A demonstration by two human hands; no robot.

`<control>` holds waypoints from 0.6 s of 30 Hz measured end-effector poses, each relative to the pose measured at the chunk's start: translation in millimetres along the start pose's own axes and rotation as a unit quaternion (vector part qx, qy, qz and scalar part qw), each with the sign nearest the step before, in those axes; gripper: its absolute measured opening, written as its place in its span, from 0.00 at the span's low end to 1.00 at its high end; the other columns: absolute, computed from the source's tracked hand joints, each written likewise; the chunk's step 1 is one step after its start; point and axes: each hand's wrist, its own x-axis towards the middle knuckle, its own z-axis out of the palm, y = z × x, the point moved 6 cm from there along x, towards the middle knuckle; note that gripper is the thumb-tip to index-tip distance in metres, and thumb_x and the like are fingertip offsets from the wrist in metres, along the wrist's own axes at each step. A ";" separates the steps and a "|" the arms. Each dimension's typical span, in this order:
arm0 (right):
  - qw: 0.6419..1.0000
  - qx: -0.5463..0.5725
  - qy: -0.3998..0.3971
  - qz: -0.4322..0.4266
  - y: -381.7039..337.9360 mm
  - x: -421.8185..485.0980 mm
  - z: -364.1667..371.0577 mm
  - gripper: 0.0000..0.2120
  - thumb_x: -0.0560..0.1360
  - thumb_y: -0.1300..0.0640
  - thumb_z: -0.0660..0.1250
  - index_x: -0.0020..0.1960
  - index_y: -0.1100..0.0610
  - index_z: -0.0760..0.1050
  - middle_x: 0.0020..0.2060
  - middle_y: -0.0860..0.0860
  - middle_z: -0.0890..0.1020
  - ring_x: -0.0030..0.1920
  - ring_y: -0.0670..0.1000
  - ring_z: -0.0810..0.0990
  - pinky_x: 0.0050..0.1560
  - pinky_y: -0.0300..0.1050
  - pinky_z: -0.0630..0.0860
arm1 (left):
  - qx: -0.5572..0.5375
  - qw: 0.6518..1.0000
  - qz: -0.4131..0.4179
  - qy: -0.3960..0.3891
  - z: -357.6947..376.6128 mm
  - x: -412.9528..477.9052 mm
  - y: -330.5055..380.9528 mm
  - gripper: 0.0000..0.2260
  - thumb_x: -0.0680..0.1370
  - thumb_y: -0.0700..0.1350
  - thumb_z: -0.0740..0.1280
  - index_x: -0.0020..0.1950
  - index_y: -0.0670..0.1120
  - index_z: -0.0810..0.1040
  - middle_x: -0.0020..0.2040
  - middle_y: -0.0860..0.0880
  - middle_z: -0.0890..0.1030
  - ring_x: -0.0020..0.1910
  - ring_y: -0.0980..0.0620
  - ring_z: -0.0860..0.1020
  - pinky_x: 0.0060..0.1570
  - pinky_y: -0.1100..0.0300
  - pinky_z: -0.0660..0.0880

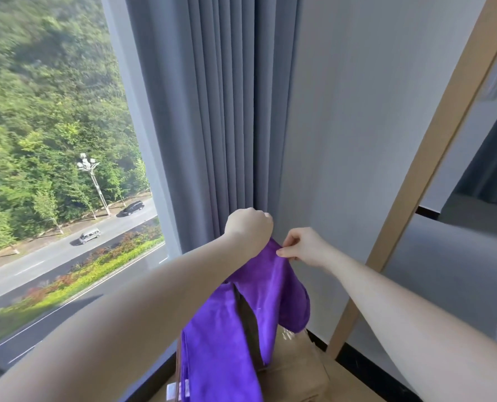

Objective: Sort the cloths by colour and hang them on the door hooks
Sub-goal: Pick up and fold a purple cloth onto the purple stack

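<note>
Room: corner by a big window, grey curtain bunched against a white wall, wooden frame on the right
Outside: trees, a road, cars way down below
Cloth: purple cloth held up in front of the curtain, hanging down over a cardboard box
Left: left hand fisted round the cloth's top
Right: right hand pinching the top edge just beside it, thumb and forefinger
Extra: dark strap runs down between the folds

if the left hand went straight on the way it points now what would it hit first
Most likely the grey pleated curtain right behind the left hand, which grips the purple cloth; depth is hard to judge.
</note>
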 end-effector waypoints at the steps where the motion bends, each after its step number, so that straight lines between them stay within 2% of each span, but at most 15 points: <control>1: 1.000 -0.002 0.003 -0.006 -3.6 -0.7 -3.5 0.09 0.72 0.60 0.79 0.39 0.57 0.78 0.35 0.51 0.81 0.37 0.48 0.78 0.44 0.44 0.76 | 0.008 1.000 0.003 -0.001 -4.5 0.1 0.3 0.15 0.79 0.32 0.59 0.65 0.40 0.72 0.58 0.45 0.81 0.57 0.41 0.80 0.41 0.53 0.69; 4: 1.000 -0.006 0.010 -0.020 -15.8 -1.6 -15.0 0.11 0.71 0.60 0.79 0.37 0.56 0.78 0.33 0.50 0.79 0.36 0.48 0.75 0.40 0.42 0.73 | 0.024 1.000 0.004 0.009 -18.7 3.3 -4.3 0.14 0.79 0.33 0.59 0.65 0.41 0.71 0.57 0.45 0.81 0.55 0.41 0.80 0.40 0.53 0.68; 8: 0.998 0.007 0.035 -0.047 -30.7 -2.7 -33.9 0.11 0.71 0.61 0.79 0.37 0.57 0.78 0.33 0.50 0.79 0.35 0.47 0.74 0.35 0.37 0.70 | 0.028 0.999 0.024 0.033 -42.5 5.0 -8.6 0.12 0.80 0.35 0.57 0.62 0.42 0.71 0.49 0.44 0.80 0.48 0.39 0.79 0.38 0.52 0.67; 11: 0.996 0.002 0.054 -0.066 -40.6 -3.4 -50.8 0.10 0.71 0.60 0.79 0.38 0.57 0.78 0.33 0.49 0.79 0.34 0.46 0.73 0.34 0.36 0.69 | -0.025 0.998 0.017 0.046 -60.2 5.6 -15.2 0.15 0.78 0.36 0.56 0.63 0.44 0.71 0.42 0.45 0.74 0.41 0.40 0.73 0.37 0.52 0.67; 13: 0.993 0.033 0.075 -0.086 -46.5 -4.1 -63.0 0.09 0.71 0.62 0.78 0.38 0.59 0.78 0.32 0.50 0.79 0.33 0.46 0.74 0.32 0.32 0.69 | -0.116 0.992 -0.009 0.052 -67.9 11.2 -29.0 0.21 0.76 0.35 0.56 0.68 0.48 0.71 0.47 0.45 0.79 0.43 0.40 0.74 0.39 0.52 0.71; 15: 0.990 0.039 0.085 -0.107 -55.5 -5.1 -71.9 0.09 0.72 0.63 0.78 0.37 0.59 0.78 0.32 0.50 0.79 0.33 0.45 0.74 0.30 0.29 0.68 | -0.235 0.969 -0.038 0.063 -72.3 17.0 -42.1 0.23 0.76 0.36 0.56 0.68 0.52 0.75 0.55 0.48 0.83 0.46 0.43 0.76 0.45 0.53 0.76; 17: 0.987 0.044 0.088 -0.126 -65.9 -6.2 -78.9 0.10 0.72 0.64 0.78 0.37 0.57 0.78 0.31 0.49 0.79 0.32 0.44 0.74 0.31 0.29 0.68 | -0.384 0.919 -0.064 0.063 -78.4 19.3 -48.8 0.20 0.76 0.36 0.57 0.61 0.50 0.81 0.52 0.48 0.86 0.43 0.46 0.82 0.48 0.57 0.80; 18: 0.984 0.063 0.097 -0.134 -69.5 -5.5 -83.2 0.11 0.72 0.64 0.77 0.37 0.57 0.77 0.31 0.48 0.79 0.31 0.43 0.74 0.33 0.31 0.69 | -0.471 0.876 -0.080 0.058 -81.8 19.0 -50.7 0.19 0.75 0.36 0.57 0.57 0.48 0.83 0.48 0.45 0.87 0.42 0.46 0.85 0.49 0.56 0.82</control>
